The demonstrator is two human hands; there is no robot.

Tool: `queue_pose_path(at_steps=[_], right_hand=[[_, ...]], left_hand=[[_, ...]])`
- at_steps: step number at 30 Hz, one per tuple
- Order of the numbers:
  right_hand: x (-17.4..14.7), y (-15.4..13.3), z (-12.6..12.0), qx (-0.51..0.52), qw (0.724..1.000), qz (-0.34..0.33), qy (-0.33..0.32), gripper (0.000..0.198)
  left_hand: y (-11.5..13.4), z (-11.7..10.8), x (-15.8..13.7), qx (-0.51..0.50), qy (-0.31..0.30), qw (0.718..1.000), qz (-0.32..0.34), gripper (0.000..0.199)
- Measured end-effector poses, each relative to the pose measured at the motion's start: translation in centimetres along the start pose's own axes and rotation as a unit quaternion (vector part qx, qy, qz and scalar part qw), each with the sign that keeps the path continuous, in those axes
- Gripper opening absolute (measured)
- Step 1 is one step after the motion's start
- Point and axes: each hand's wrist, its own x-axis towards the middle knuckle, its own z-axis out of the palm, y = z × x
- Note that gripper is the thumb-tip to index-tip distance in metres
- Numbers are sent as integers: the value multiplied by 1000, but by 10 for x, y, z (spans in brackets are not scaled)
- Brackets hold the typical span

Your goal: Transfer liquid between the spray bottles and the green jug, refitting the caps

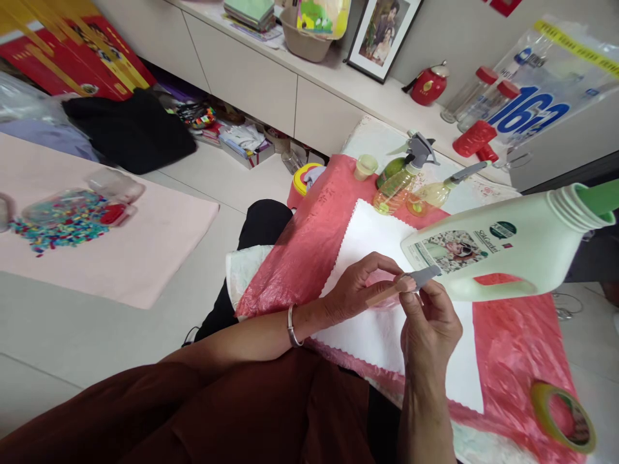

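Note:
My left hand (356,283) pinches a small flat strip (426,276) between thumb and fingers. One end of the strip is tan, the other grey; its exact kind is unclear. The fingertips of my right hand (429,325) are closed on the same strip near its grey part. Both hands hover over a white cloth (372,232) with scalloped edges. Partly hidden beneath the left fingers is something pink and see-through. Just beyond my hands a large pale green bottle (517,238) leans at a tilt, its mouth to the upper right.
Red plastic sheeting (309,251) covers the table. Two spray bottles (394,187) and a small cup (366,166) stand at its far side. A tape roll (563,415) lies near right. Leftward, a pink surface (159,245) carries colourful small pieces (65,222).

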Motion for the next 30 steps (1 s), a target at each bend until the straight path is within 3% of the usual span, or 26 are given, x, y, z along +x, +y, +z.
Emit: queue_pose_path(at_steps=[8, 13, 21, 28, 30], right_hand=[[6, -5, -8, -2, 995, -1, -98, 35], [9, 0, -6, 19, 997, -36, -67, 33], [6, 3, 3, 9, 998, -47, -35, 29], [6, -12, -12, -192, 974, -103, -61, 26], [10, -15, -17, -206, 969, -122, -68, 23]], left_hand=[[-9, -2, 3, -21, -20, 1000, -1, 36], [2, -8, 4, -25, -34, 998, -36, 43], [4, -10, 5, -24, -29, 999, -25, 34], [2, -5, 6, -32, -14, 999, -34, 33], [4, -4, 6, -25, -13, 999, -32, 32]])
